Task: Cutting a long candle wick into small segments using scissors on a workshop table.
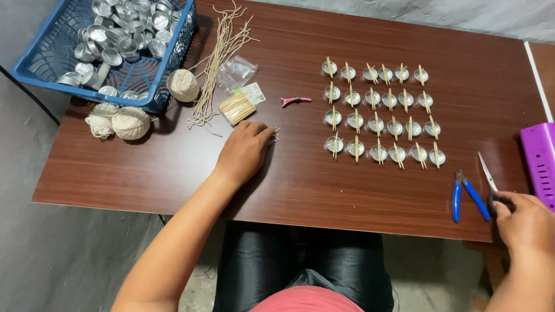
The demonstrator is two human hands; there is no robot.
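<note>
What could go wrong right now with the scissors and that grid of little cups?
The right hand grips the scissors at the table edge, blade pointing toward the blue-handled pliers; a slip could knock either off. The thin sticks merely rest across the small metal cups, so a sweeping forearm might scatter them. The left hand sits on small metal bits beside the stick bundle, which could roll apart.

basket [34, 69] blue; pliers [469, 196] blue-handled; clip [295, 101] pink; table [173, 173] reddish-brown woodgrain; twine balls [130, 122] cream
</note>
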